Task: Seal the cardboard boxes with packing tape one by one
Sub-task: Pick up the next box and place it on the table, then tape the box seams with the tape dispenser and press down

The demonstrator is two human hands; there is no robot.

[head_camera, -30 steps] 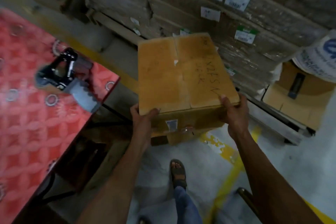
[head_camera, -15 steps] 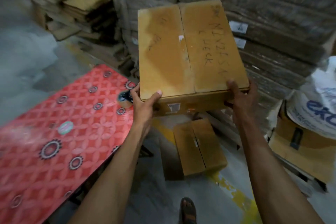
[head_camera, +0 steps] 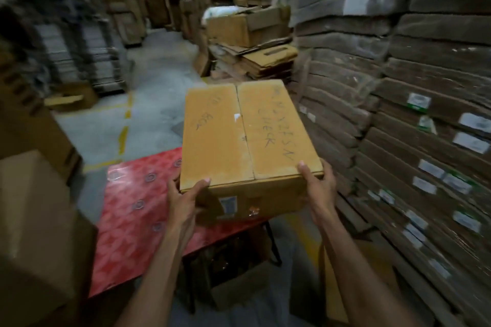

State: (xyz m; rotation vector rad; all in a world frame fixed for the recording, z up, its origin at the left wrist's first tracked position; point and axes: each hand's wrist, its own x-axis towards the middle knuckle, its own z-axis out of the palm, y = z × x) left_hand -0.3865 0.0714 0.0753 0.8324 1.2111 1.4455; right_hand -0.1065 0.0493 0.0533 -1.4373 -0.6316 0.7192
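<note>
- Two hands carry one cardboard box (head_camera: 244,138). My left hand (head_camera: 183,199) grasps its near left corner and my right hand (head_camera: 318,188) grasps its near right corner.
- Each thumb lies on the top face and the fingers go down along the side walls. I judge this grip is chosen because it keeps the box level and keeps the flaps pressed down.
- Both top flaps are closed, and they meet at a middle seam (head_camera: 243,125) that runs away from me. I see no clear strip of tape on it, so I think the sealing is not yet done.
- The box is over the right end of the red-covered table (head_camera: 132,220), and its near side with a small label (head_camera: 228,203) looks toward me. I cannot tell if the bottom touches the table edge; to me it seems to be in the air.
- I judge that the table is the place for taping, because its flat top lets the hands be free for the tape. No tape tool is in view.
- Beside the box, at the right, stand high stacks of flat cartons (head_camera: 425,114). Another open box (head_camera: 233,273) sits under the table's near edge.
</note>
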